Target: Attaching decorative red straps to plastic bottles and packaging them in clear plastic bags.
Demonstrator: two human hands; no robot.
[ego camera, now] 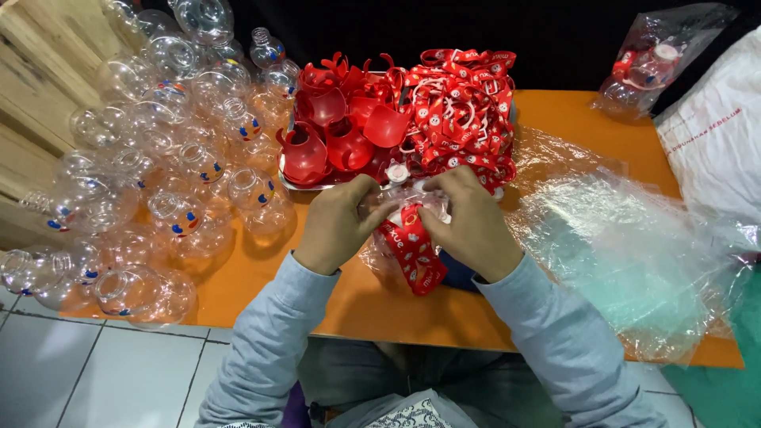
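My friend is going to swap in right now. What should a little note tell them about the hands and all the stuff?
Left hand and right hand: both pinch one clear plastic bottle with a white cap, a red printed strap hanging from it.
On the orange table: pile of clear round plastic bottles at left, metal tray with red plastic cup parts and red straps ahead, clear plastic bags at right.
Done: one bagged bottle sits far right.
Left: the bottle pile appears unassembled.

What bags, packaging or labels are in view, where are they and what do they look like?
Clear bag, between both hands, holds a red strap.
Packed bag, far right corner, clear, red inside.
White sack, right edge, red print.
Clear wrap pile, right on the orange table, crumpled.
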